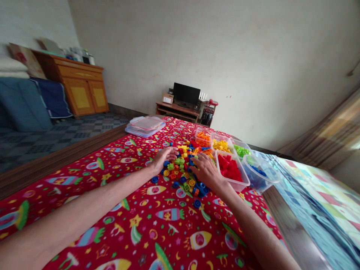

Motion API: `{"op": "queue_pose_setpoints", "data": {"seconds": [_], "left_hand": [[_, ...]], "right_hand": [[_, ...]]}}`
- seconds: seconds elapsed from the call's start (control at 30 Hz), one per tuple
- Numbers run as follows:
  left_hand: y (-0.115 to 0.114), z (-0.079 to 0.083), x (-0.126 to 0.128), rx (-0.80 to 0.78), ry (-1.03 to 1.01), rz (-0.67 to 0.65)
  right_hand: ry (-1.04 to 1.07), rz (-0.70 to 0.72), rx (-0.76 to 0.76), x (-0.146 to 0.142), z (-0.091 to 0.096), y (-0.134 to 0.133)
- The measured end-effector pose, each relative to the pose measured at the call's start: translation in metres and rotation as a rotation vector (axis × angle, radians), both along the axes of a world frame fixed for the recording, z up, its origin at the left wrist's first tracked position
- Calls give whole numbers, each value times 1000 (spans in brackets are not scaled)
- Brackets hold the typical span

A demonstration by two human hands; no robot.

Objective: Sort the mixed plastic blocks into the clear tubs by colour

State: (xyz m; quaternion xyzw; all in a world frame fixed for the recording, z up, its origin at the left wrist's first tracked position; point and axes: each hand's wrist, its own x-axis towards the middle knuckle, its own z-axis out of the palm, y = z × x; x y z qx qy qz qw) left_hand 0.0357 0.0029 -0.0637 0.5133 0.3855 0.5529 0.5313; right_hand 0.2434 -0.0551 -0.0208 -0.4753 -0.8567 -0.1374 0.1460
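A mixed pile of toy building bricks in blue, yellow, green, orange and red lies on the red patterned cloth. At the pile's left edge, my left hand rests sideways with its fingers stretched out. My right hand reaches over the right side of the pile, fingers spread and bent slightly down toward the bricks. I see no brick held in either hand, though bricks under the right palm are hidden. Just right of that hand stands a clear tub of red bricks.
Behind the red tub are clear tubs holding orange bricks, yellow bricks and green bricks. A rounder tub with blue bricks stands to the right. Stacked plastic lids lie at the far left of the cloth.
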Motion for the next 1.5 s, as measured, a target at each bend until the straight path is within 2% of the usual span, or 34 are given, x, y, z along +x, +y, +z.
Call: {"op": "queue_pose_setpoints", "data": {"seconds": [0.07,0.23,0.33,0.4,0.53,0.63,0.8,0.93,1.0,1.1,1.2,1.3,1.37,1.4,1.43,1.5], "left_hand": [[0,0,-2,76,118,-32],[1,3,-8,365,558,-201],[1,4,-7,451,693,-202],[1,2,-5,421,686,-184],[4,-3,-2,310,491,-151],[5,-4,-2,287,418,-112],[2,-1,-1,279,413,-135],[-2,8,1,265,321,-64],[-4,13,4,259,252,-47],[-9,13,16,258,211,-103],[-11,10,25,280,252,-142],[-10,16,19,416,434,-95],[-6,29,4,554,693,-65],[-4,36,-5,592,835,-105],[-1,43,-14,586,974,-210],[3,53,-30,502,1158,-394]], "right_hand": [[6,-26,-2,6,3,4],[-17,-37,-2,11,8,6],[-39,-32,7,7,7,5],[-62,-21,11,3,6,2],[-75,5,-12,-8,5,-6],[-35,46,-18,-14,3,-10],[71,174,35,-19,-11,-6],[195,215,59,-18,-20,0],[306,213,76,-17,-21,2],[451,219,62,-16,-17,1],[477,221,-18,-15,-13,-1],[452,144,-6,-12,-11,0],[452,103,37,-9,-12,3],[452,97,48,-8,-13,4],[449,96,53,-8,-13,5],[434,100,60,-8,-15,5]]}}
